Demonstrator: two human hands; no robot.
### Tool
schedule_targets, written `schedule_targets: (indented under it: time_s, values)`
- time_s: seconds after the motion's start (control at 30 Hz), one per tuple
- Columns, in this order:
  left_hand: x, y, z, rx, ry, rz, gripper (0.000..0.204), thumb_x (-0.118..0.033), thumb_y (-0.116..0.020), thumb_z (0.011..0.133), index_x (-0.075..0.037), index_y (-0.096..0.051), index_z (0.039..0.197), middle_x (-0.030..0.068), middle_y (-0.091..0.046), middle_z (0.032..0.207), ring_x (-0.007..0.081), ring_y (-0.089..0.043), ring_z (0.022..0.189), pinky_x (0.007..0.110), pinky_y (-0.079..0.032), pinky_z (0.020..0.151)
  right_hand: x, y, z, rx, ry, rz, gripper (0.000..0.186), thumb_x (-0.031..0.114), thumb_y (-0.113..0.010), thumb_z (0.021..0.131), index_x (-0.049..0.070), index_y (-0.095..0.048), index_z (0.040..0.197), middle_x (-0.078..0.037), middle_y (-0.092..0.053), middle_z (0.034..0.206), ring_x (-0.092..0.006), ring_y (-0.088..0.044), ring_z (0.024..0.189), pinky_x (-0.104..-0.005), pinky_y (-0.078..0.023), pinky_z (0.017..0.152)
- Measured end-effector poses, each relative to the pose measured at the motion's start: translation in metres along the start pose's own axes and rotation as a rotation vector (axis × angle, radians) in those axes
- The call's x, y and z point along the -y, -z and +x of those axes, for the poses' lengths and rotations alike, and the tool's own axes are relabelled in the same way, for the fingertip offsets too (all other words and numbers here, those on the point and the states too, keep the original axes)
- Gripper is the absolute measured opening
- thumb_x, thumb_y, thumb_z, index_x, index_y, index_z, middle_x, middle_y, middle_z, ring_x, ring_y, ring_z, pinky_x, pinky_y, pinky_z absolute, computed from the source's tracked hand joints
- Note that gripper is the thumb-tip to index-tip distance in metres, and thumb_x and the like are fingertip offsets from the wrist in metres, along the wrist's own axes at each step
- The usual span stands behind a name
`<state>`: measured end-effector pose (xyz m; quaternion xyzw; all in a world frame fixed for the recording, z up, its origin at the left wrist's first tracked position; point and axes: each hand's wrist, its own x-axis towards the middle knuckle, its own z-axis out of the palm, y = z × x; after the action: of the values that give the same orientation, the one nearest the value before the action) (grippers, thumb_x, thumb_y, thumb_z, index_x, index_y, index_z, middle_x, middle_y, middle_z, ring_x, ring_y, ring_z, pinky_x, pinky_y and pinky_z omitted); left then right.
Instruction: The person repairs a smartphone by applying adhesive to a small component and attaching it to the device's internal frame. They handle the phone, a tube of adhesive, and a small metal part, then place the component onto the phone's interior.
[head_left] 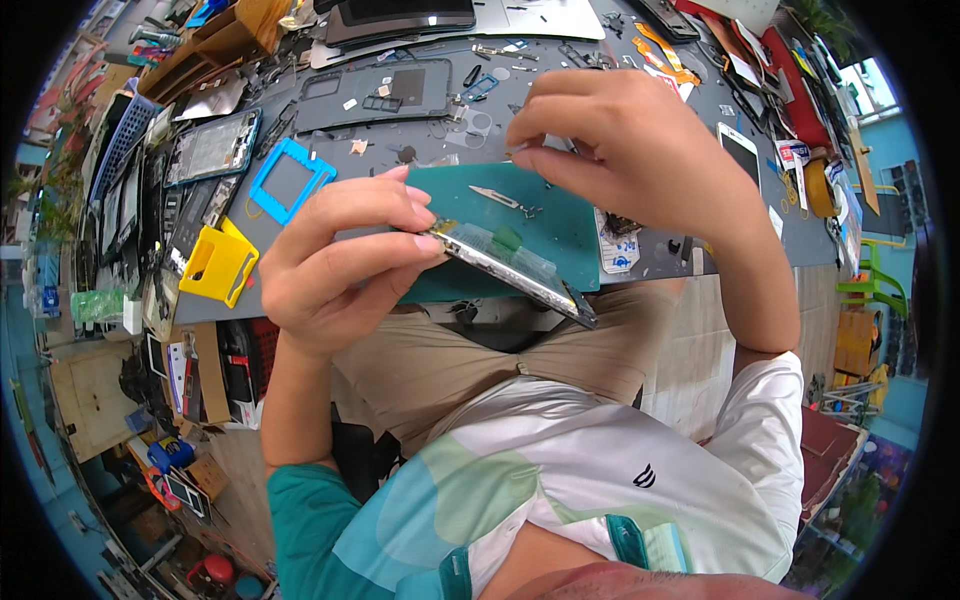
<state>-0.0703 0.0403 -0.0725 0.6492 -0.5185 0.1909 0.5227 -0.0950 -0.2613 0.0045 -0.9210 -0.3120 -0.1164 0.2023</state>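
Note:
My left hand (345, 250) pinches one end of an opened phone (515, 272) between thumb and fingers. The phone is tilted, its thin edge toward me and its far end hanging past the mat's front edge; clear film and a green patch show on its inner side. My right hand (625, 150) is raised over the far right of the green mat (560, 215), thumb and fingers closed together. What they hold, if anything, is too small to make out. Between the hands, a small pointed blade (494, 197) lies on the mat beside tiny loose bits.
Left of the mat lie a blue frame (292, 184), a yellow phone holder (218, 264) and a phone chassis (212, 147). A grey back cover (378, 95) lies beyond it. On the right are a white phone (738, 155) and a tape roll (822, 190). Small parts litter the grey table.

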Motion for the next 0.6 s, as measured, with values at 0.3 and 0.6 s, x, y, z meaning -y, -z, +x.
schedule_targets:
  time_s: [0.3, 0.6]
  values:
    - [-0.001, -0.004, 0.002, -0.011, 0.013, -0.008, 0.026, 0.005, -0.089, 0.083, 0.001, -0.077, 0.105, 0.0203, -0.075, 0.112, 0.0387, -0.077, 0.107, 0.066, -0.062, 0.105, -0.041, 0.06, -0.059, 0.014, -0.654, -0.44, 0.039, 0.038, -0.086, 0.096, 0.001, -0.079, 0.106, -0.014, -0.077, 0.086, -0.0269, -0.072, 0.075, -0.0402, -0.055, 0.071]
    - [0.003, -0.001, 0.003, -0.009, -0.05, -0.001, 0.028, 0.01, -0.088, 0.08, 0.002, -0.079, 0.106, 0.0202, -0.077, 0.113, 0.0356, -0.078, 0.106, 0.061, -0.063, 0.104, -0.065, 0.038, -0.085, -0.035, -0.848, -0.251, 0.067, 0.035, -0.09, 0.085, -0.005, -0.072, 0.136, -0.016, -0.074, 0.087, -0.0254, -0.072, 0.076, -0.0409, -0.057, 0.074]
